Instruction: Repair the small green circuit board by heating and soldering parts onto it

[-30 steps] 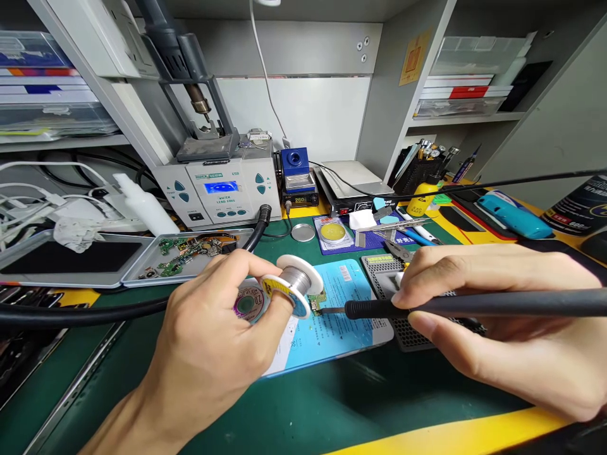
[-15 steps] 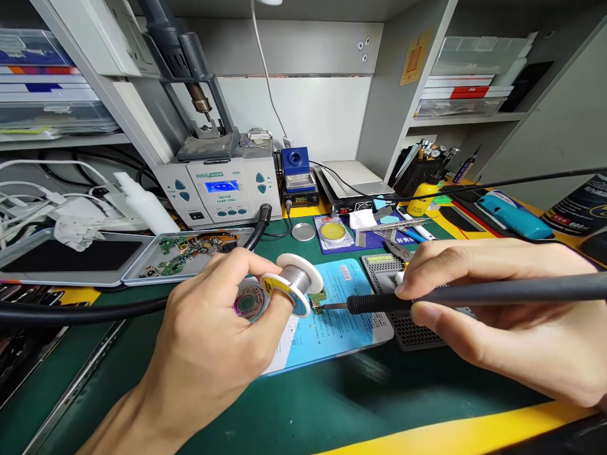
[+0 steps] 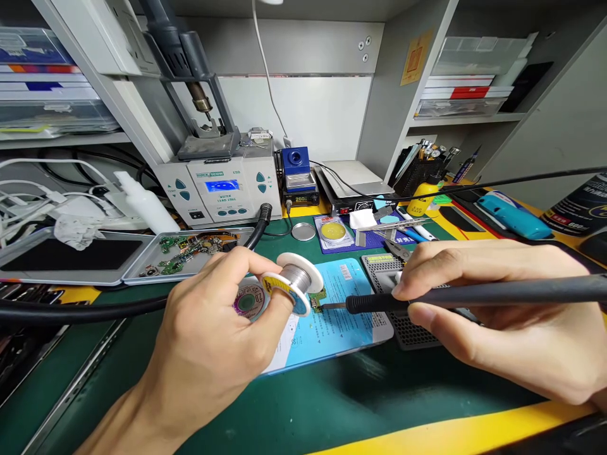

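My left hand (image 3: 213,322) pinches a spool of solder wire (image 3: 296,278) between thumb and fingers, tilted just left of a small green circuit board (image 3: 318,298). The board lies on a light blue box (image 3: 351,328), partly hidden by the spool. Held like a pen, a soldering iron (image 3: 455,294) is in my right hand (image 3: 502,316), its thin tip pointing left at the board's lower edge. Whether the tip touches the board I cannot tell. Behind my left fingers sits a round reel marked 2.0 (image 3: 248,301), partly covered.
A hot air station (image 3: 222,189) stands at the back left, beside a soldering station (image 3: 298,183) reading 260. A tray of circuit boards (image 3: 190,253) lies left of centre. A thick black hose (image 3: 85,313) crosses at left. Pliers (image 3: 397,250) rest on a grey perforated plate (image 3: 417,332).
My right hand and the soldering iron have shifted very slightly to the left. My left hand and the solder spool hold nearly the same place.
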